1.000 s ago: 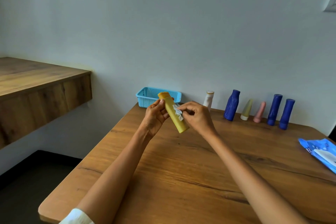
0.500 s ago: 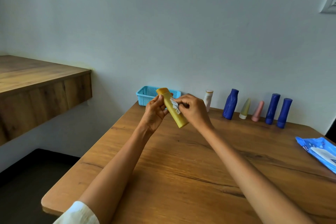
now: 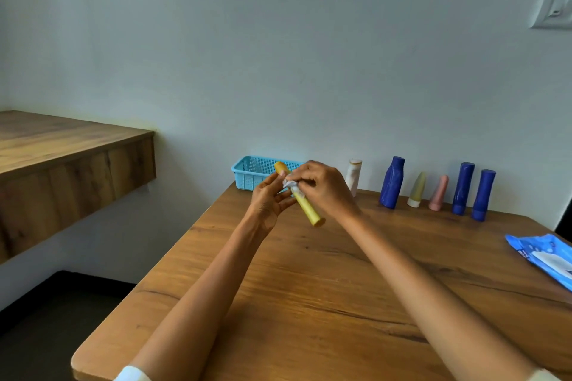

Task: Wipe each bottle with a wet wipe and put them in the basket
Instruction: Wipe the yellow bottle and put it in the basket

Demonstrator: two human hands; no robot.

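Observation:
A yellow bottle (image 3: 308, 210) hangs tilted above the far left part of the wooden table (image 3: 309, 288), its cap end up near the blue basket (image 3: 247, 175). My left hand (image 3: 267, 199) holds its upper part between thumb and fingers. My right hand (image 3: 323, 185) pinches a crumpled white wet wipe (image 3: 290, 184) round the bottle just below the cap. Along the wall stand a white bottle (image 3: 353, 176), a blue bottle (image 3: 392, 182), a pale green tube (image 3: 417, 190), a pink bottle (image 3: 439, 193) and two more blue bottles (image 3: 462, 189) (image 3: 483, 195).
A blue pack of wet wipes (image 3: 544, 252) lies at the table's right edge. A wooden shelf (image 3: 62, 145) juts out from the wall at the left, higher than the table. The basket sits at the table's far left corner against the wall.
My right hand has slid the wipe up the yellow bottle toward its cap. The fingers of my left hand have loosened and straightened somewhat.

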